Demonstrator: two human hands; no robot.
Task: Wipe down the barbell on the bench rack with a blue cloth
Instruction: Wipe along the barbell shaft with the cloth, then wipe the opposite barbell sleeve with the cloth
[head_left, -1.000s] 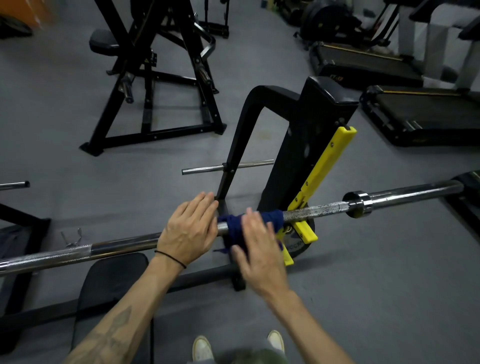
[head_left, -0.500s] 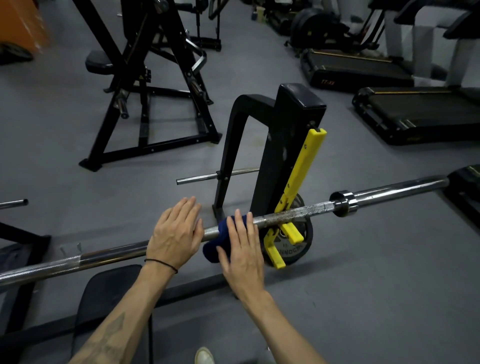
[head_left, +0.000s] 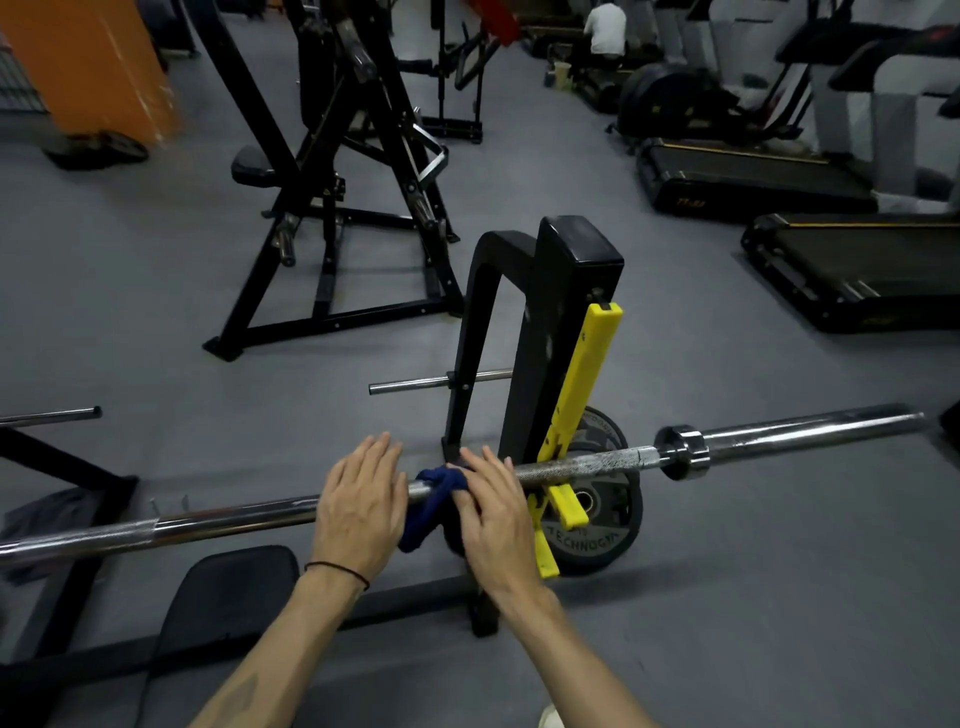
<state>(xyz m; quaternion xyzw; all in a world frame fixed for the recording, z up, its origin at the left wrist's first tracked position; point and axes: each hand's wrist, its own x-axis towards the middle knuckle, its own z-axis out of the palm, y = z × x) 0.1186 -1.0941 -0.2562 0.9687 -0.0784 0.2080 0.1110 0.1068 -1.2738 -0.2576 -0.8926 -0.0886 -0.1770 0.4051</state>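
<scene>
Left hand (head_left: 361, 512): flat on the barbell (head_left: 234, 522) as I see it, fingers straight and together, palm down, gripping nothing.
Blue cloth (head_left: 428, 501): bunched over the bar between my two hands, one end hanging below it.
Right hand (head_left: 496, 512): fingers extended, pressing the cloth against the bar, just left of the upright.
Rack upright (head_left: 550, 353): black post with a yellow hook (head_left: 584, 379) carrying the bar.
Weight plate (head_left: 597, 525): dark disc behind the hook, low on the rack.
Bar sleeve (head_left: 810, 434): bare chrome, reaching far right.
</scene>
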